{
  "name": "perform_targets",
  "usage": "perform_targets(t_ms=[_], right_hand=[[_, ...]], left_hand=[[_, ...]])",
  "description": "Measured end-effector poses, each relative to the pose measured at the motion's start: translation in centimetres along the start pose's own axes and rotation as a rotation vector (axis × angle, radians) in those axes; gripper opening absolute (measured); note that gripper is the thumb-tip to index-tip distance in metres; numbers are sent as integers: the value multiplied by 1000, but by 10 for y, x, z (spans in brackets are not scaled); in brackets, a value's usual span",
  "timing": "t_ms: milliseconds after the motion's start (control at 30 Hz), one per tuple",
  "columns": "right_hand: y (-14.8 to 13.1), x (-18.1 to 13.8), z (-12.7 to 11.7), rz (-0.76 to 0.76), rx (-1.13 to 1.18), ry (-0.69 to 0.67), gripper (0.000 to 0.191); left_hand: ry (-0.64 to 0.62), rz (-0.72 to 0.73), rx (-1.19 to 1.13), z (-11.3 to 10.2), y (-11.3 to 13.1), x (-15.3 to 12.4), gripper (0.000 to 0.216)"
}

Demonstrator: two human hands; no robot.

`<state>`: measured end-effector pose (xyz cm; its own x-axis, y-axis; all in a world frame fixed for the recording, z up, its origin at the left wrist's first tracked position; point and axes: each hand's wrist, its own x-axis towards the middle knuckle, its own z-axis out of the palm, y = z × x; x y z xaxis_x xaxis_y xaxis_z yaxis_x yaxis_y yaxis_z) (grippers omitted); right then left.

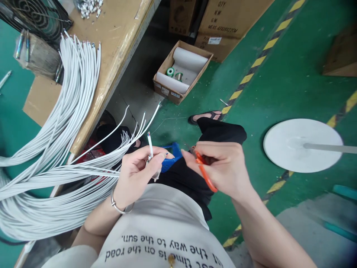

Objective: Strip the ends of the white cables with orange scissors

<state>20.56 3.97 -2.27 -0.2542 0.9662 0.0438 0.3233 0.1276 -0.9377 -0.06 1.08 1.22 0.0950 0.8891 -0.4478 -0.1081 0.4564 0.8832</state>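
Observation:
My left hand (pixel 141 169) is closed on a white cable (pixel 150 145), whose stripped end sticks up with small coloured wires showing. Another short coloured wire tip pokes out by the left fingertips. My right hand (pixel 224 165) grips orange-handled cutters (pixel 205 173), just to the right of the left hand; their jaws are mostly hidden behind the fingers. A large bundle of white cables (pixel 69 178) runs from the left past my left wrist, several loose ends fanning out beyond it. Below and between my hands sits a blue bin (pixel 174 150), partly covered.
At left, a workbench (pixel 111 56) carries a second cable bundle (pixel 80 70), a black fan (pixel 33 15) and a bag of small white connectors (pixel 89 7). An open carton (pixel 182 95) with solder spools lies on the green floor. A round white stool base (pixel 290 156) stands right.

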Motion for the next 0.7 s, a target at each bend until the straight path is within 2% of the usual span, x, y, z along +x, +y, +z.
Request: perform_targets(t_ms=[67,167,233,300,533,633,700], right_hand=[[1,1,-1,64,88,106,59],[-1,5,-4,135,208,194,34],[-6,10,-5,125,258,170,15],[-11,17,-3,96,302,107,7],[-18,33,6,130,439,-18,7],[-15,31,4,126,423,-20,16],[-13,29,3,113,402,-10,21]], left_hand=[[-29,-36,-39,1,1,1,16],[-90,-85,-21,1,1,2,18],[-126,-99,11,0,-1,2,21],[-150,-99,52,0,-3,2,23],[-243,-31,304,-5,-7,-1,28],[-305,61,338,-12,-7,1,32],[-292,149,337,-16,-8,3,32]])
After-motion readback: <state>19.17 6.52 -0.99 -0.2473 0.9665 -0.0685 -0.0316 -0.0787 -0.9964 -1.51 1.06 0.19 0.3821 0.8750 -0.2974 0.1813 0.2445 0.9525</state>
